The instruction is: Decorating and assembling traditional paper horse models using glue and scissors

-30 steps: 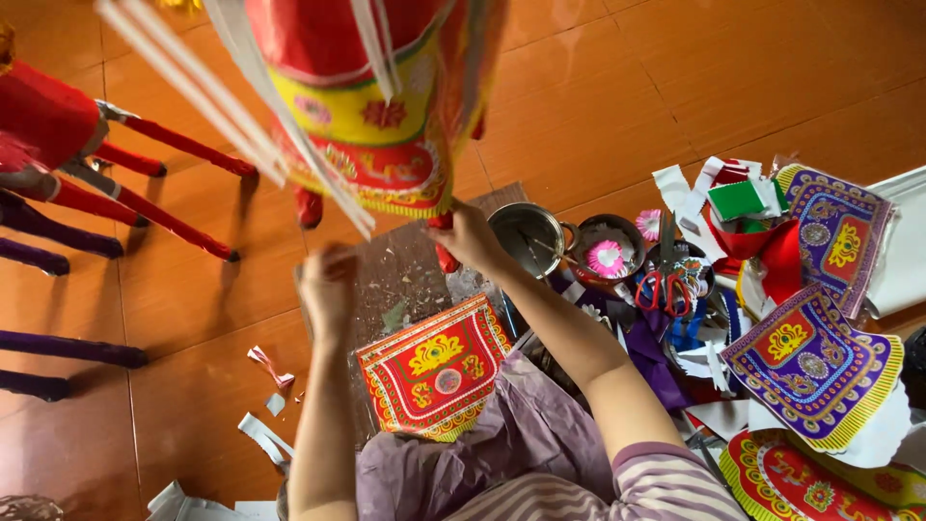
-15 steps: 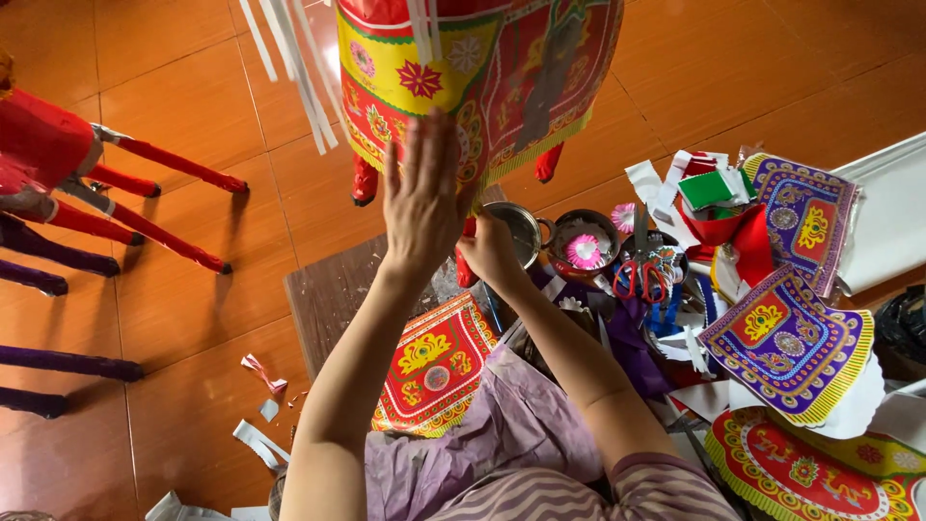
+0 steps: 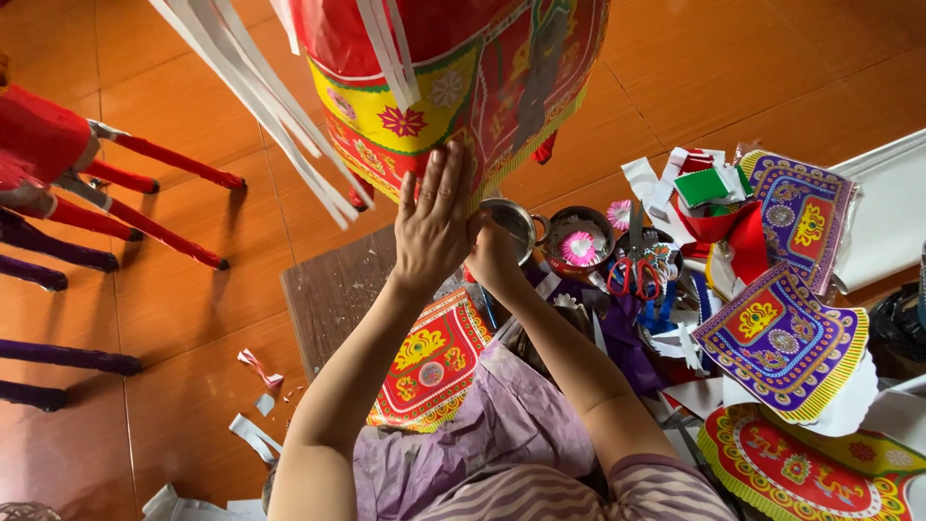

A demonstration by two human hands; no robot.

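A big paper figure (image 3: 453, 77), red and yellow with printed flowers and long white paper strips (image 3: 260, 106), hangs close in front of me at the top of the head view. My left hand (image 3: 434, 227) lies flat against its lower yellow edge, fingers straight. Just to the right and under that edge, my right hand (image 3: 497, 256) is curled on the figure's bottom rim. A red and yellow decorated sheet (image 3: 429, 362) lies on my lap over purple cloth.
A wooden board (image 3: 333, 289) lies on the orange tiled floor. To the right are metal bowls (image 3: 511, 222), a pink paper flower (image 3: 579, 249), red-handled scissors (image 3: 632, 275), purple decorated paper pieces (image 3: 781, 338) and a white tray (image 3: 887, 212). Red and purple stick legs (image 3: 164, 164) stand at left, paper scraps (image 3: 256, 367) below.
The paper figure has come nearer and moved right. My left hand rose from beside my lap and now presses flat on its lower edge; my right hand stayed under it.
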